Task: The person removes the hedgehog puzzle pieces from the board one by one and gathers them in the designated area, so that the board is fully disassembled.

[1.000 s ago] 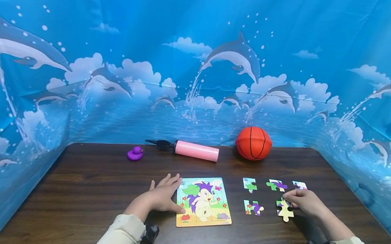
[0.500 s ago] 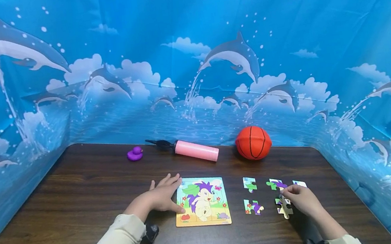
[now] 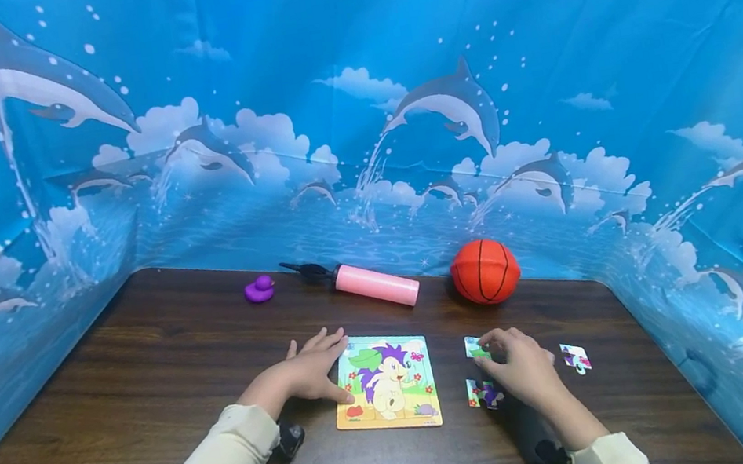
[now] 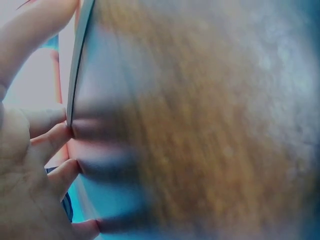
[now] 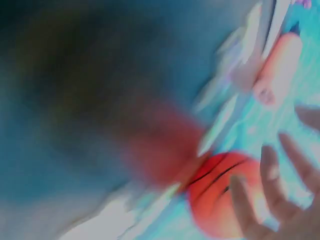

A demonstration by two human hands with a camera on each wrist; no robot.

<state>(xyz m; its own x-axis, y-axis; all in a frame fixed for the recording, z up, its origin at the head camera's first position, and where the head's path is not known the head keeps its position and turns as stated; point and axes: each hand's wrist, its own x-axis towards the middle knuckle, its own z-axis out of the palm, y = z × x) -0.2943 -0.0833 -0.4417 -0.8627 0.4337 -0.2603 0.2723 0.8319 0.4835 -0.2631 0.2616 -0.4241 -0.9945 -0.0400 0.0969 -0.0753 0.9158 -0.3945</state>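
Observation:
The hedgehog jigsaw puzzle (image 3: pixel 392 380) lies flat in its tray on the table. My left hand (image 3: pixel 305 368) rests at its left side, fingers spread and thumb over the edge; in the left wrist view, fingertips touch beside the thin board edge (image 4: pixel 80 55). Farther right, my right hand (image 3: pixel 518 362) hovers low over loose jigsaw pieces, its fingers apart with nothing between them in the right wrist view. A top-left piece (image 3: pixel 471 345) is partly covered by the fingers, and a lower-left piece (image 3: pixel 475 394) shows beside the thumb. One more piece (image 3: pixel 576 357) lies right of the hand, which hides the middle ones.
Behind the puzzle lie a purple toy duck (image 3: pixel 259 289), a pink hand pump (image 3: pixel 376 284) with a black end, and a red toy basketball (image 3: pixel 486 272). A blue dolphin-print curtain (image 3: pixel 326 111) encloses the back and sides of the dark wooden table (image 3: pixel 151 390).
My right hand has left the tilted middle piece and moved left, over the left-hand pieces. The right-most piece is now uncovered. My left hand stays in place.

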